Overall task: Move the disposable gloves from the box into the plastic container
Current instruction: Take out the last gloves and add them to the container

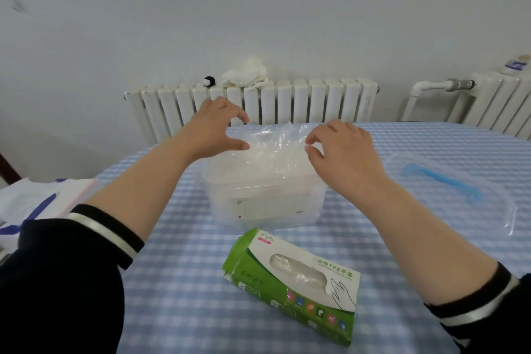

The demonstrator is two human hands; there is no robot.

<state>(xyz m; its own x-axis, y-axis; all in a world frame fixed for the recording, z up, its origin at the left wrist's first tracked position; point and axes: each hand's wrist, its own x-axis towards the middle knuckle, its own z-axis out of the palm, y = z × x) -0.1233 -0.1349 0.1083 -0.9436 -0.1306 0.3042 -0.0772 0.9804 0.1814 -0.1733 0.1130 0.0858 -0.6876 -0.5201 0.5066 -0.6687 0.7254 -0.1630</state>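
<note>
A heap of thin, clear disposable gloves [273,146] sits in the open top of the plastic container [264,204] and rises above its rim. The container is a milky, see-through tub with a white label on the front wall, and it stands in the middle of the table [184,282], which is covered with a blue and white checked cloth.

The left hand [214,126] is at the left edge of the heap. Its thumb and fingers are bent but spread apart, and the tips touch the gloves; I cannot tell if they really pinch the plastic. The right hand [342,149] is at the right edge of the heap, also with bent fingers held apart from the thumb, the tips at the gloves. Both forearms are bare, and dark sleeves with a white stripe are pushed up.

The glove box [293,284] lies on its side in front of the container, near it but not touching. It is green and white, and some clear gloves show in its oval opening.

To the right of the container a clear lid with a blue handle [442,184] lies flat on the cloth. At the left edge of the table there are white papers [37,204] with blue marks. Behind the table a white radiator [258,103] stands at the wall, with a white cloth [245,73] on top.
</note>
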